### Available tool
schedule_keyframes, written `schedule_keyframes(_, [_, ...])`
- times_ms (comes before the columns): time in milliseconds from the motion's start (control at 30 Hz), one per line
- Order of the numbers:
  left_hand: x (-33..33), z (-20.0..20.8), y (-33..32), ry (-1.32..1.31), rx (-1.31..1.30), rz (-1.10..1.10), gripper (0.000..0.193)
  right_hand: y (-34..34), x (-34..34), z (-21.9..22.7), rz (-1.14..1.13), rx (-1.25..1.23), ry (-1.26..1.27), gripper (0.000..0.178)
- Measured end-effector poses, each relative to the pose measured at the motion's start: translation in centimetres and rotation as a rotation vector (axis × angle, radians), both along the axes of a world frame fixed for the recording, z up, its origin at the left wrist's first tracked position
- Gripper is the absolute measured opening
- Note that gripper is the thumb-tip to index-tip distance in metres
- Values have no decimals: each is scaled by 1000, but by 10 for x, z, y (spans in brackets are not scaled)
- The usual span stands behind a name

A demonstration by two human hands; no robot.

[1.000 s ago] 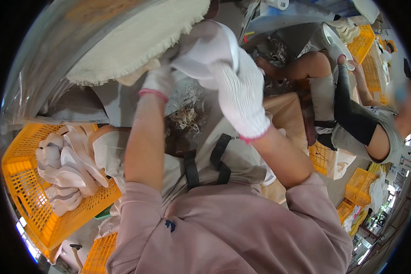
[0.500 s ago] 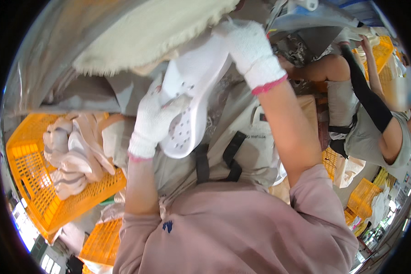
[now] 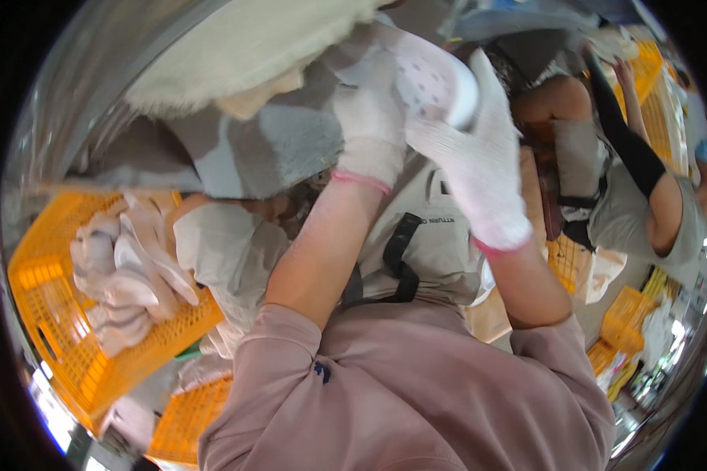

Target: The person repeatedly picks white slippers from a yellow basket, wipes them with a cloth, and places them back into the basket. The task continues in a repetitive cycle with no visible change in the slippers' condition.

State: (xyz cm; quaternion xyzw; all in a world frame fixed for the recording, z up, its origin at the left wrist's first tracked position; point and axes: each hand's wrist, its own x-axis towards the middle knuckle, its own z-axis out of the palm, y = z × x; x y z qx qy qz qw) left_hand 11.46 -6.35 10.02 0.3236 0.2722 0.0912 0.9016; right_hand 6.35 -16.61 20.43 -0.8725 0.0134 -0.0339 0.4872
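Observation:
A white clog point(image 3: 436, 82) with small holes in its upper is held up in front of me, its rounded toe toward the right. My left hand point(image 3: 371, 118), in a white knit glove with a pink cuff, is closed on the clog's near side; some fingertips are hidden. My right hand point(image 3: 483, 161), gloved alike, cups the toe between thumb and fingers. Just left of the clog is a large cream wheel-like pad point(image 3: 243, 55) with a frayed edge. Below the pad, a grey fuzzy surface point(image 3: 291, 145) lies near my left wrist.
At left, a yellow plastic crate point(image 3: 55, 314) holds several pale clogs point(image 3: 137, 267). Another yellow crate point(image 3: 188, 420) sits below it. To the right, a co-worker point(image 3: 644, 212) with a black sleeve reaches forward. More yellow crates point(image 3: 628, 318) stand behind that person.
The clog has turned end for end, its toe swinging from lower left to upper right. My left hand has moved up and right; my right hand has shifted down to the toe.

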Motion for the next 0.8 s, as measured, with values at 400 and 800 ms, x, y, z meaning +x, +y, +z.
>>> schedule_keyframes(400, [-53, -11, 148, 161, 1079, -763, 55, 25, 131, -73, 481, -887, -549, 23])
schedule_keyframes(800, [-13, -19, 75, -75, -76, -531, 43, -2, -4, -19, 694, -1073, -595, 43])
